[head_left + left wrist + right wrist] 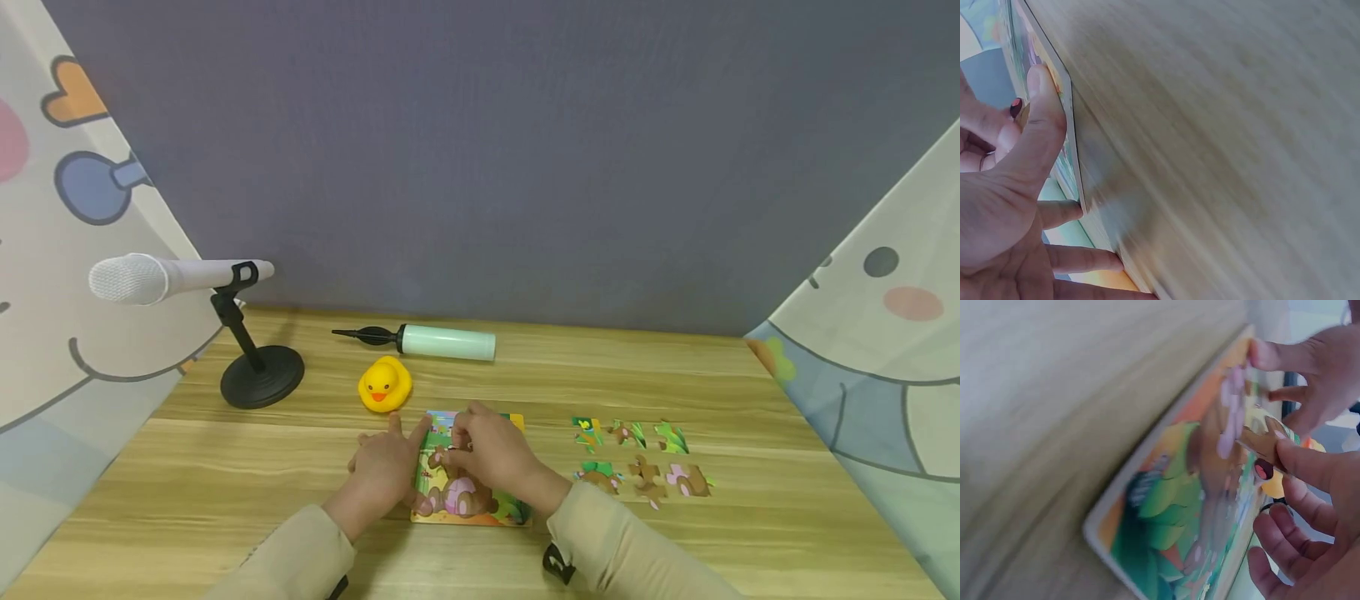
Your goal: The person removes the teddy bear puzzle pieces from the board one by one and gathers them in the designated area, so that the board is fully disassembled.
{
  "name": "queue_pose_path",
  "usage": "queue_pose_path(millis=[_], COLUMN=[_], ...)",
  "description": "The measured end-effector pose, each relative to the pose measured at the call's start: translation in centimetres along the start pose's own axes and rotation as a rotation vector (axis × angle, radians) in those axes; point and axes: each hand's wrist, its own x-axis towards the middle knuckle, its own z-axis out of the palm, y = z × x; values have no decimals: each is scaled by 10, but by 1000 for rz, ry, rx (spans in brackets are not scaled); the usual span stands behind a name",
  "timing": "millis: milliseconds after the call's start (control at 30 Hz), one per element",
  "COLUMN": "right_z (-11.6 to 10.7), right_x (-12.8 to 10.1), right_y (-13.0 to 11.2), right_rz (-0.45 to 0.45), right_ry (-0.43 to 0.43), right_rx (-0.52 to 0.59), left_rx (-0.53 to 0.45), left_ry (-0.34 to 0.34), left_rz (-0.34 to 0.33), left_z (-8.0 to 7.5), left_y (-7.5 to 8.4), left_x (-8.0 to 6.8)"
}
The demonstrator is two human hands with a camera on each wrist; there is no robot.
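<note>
A jigsaw puzzle board [472, 518] with a teddy bear picture lies flat on the wooden table. My left hand [382, 467] stays at its left side, the thumb [1047, 119] pressing on the near left corner and the other fingers spread out straight. Over the middle of the board, my right hand [495, 450] pinches a brown puzzle piece [1263, 444] between thumb and fingers. In the right wrist view this piece is tilted, with part of the bear's face on it, close over the picture. The head view mostly hides it behind the hand.
Several loose puzzle pieces [600, 479] lie in two rows right of the board. Behind it are a yellow rubber duck [385, 385] and a pale green hand pump [450, 342]. A white microphone [135, 279] on a black stand [262, 379] is at the back left.
</note>
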Motion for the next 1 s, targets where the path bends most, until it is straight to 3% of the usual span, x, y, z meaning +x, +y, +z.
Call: queue_pose_path(millis=[300, 500, 733, 1000], right_z=[-3, -1, -3, -16], right_x=[3, 2, 6, 3], right_y=[0, 1, -2, 11], right_rz=[156, 237, 317, 290], right_ry=[-72, -56, -4, 4], right_rx=[314, 394, 381, 154], left_rx=[8, 20, 56, 41], left_ry=[-10, -11, -4, -5], left_rz=[-16, -16, -15, -20], left_z=[-2, -2, -1, -1], left_y=[1, 2, 3, 3], left_x=[-1, 0, -1, -1])
